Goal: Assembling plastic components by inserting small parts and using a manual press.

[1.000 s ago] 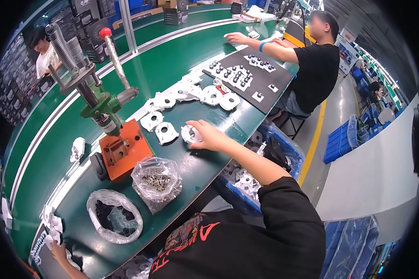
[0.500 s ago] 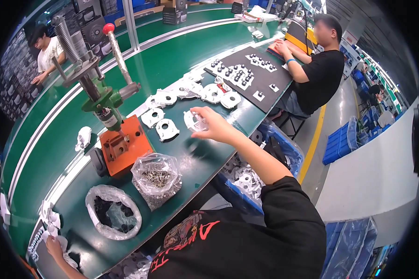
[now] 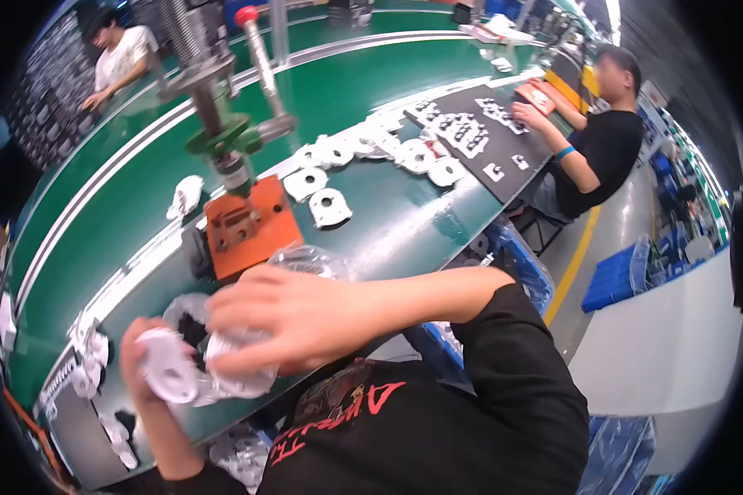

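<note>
My left hand (image 3: 137, 356) is closed on a white plastic housing (image 3: 170, 368), roundish with a small central hole. Close beside it, my right hand (image 3: 293, 318) curls its blurred fingers over a second white plastic part (image 3: 243, 381), mostly covered by the hand. Both hands are above the clear bag of black pieces (image 3: 188, 309), which they largely hide. Behind my right wrist the top of another clear bag (image 3: 309, 259) shows; its contents are covered. The lever press (image 3: 233, 165) stands beyond, over its orange base (image 3: 254, 223).
White housings (image 3: 330, 208) lie right of the press. Small assembled parts cover a dark mat (image 3: 495, 169), where a co-worker (image 3: 594, 140) sits. Another person (image 3: 124, 62) stands across the green conveyor (image 3: 371, 74). A blue lined bin (image 3: 524, 264) is beside the table edge.
My right hand has come back left from beside the row of housings, bringing a white part. My left hand has risen rightward from the lower-left table corner with a housing. The view has shifted.
</note>
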